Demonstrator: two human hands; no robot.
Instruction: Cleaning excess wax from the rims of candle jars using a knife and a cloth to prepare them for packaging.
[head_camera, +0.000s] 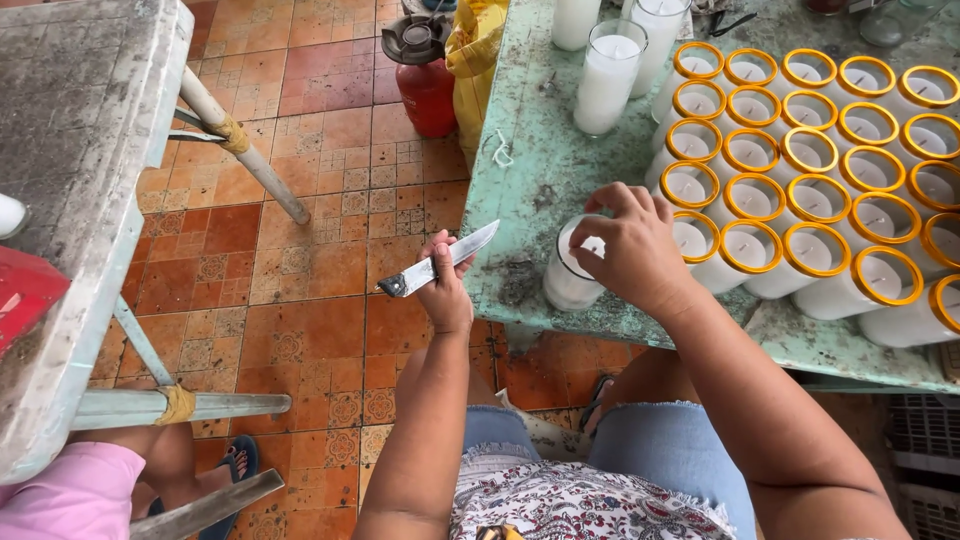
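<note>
Grey and worn, a second bench fills the left edge, with someone's pink sleeve and sandalled foot below it on the orange tiled floor. Further right a red gas bottle stands on the tiles beside a yellow bag. The left hand is clamped around a knife, blade up and to the right, held off the edge of the green bench. Just right of it, near the bench's front edge, a glass candle stands with the right hand closed over its rim from above. Beyond that, rows of candles with yellow-ringed tops lie packed together, and three taller plain ones stand behind.
</note>
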